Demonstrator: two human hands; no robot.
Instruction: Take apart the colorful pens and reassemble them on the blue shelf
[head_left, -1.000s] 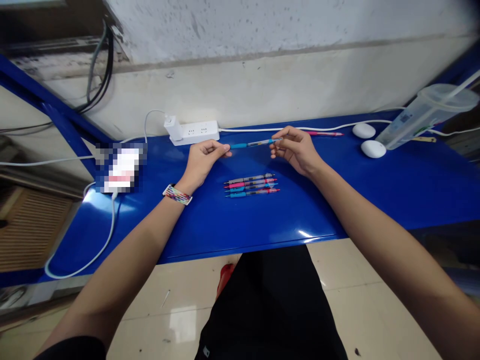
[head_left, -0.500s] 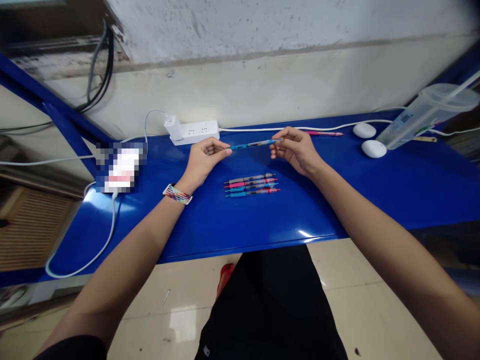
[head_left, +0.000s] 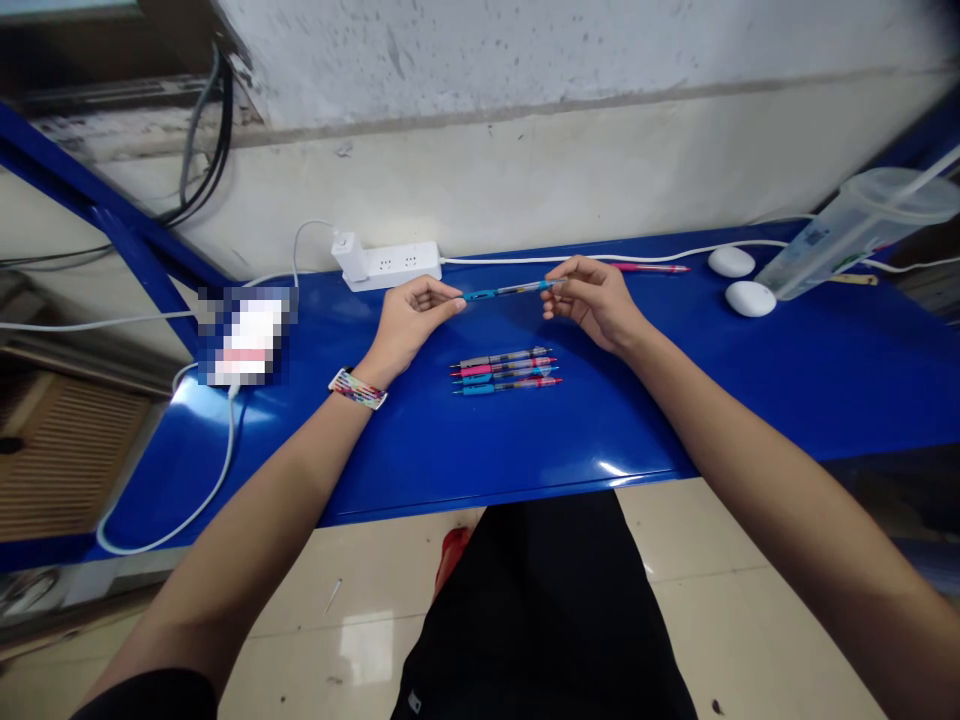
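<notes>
A blue pen (head_left: 504, 291) with a clear barrel is stretched level between my two hands, above the blue table. My left hand (head_left: 414, 318) pinches its blue end between thumb and fingers. At the other end, the fingertips of my right hand (head_left: 589, 297) close around the tip, which they partly hide. Below, several pens lie side by side on the table: a grey pen (head_left: 474, 362), a pink-red pen (head_left: 475, 371) and blue pens, the nearest a blue pen (head_left: 474, 389) with a red end. Behind my right hand lies a red pen (head_left: 660, 268).
A white power strip (head_left: 397, 262) with a charger stands against the wall. On the left is a blurred-out device (head_left: 251, 335) with a white cable. Two white rounded objects, one nearer (head_left: 750, 298), sit beside a clear plastic cup (head_left: 825, 240) with a straw.
The view has shifted very slightly. Both hands keep the same hold on the blue pen, and the pens on the table stay put.
</notes>
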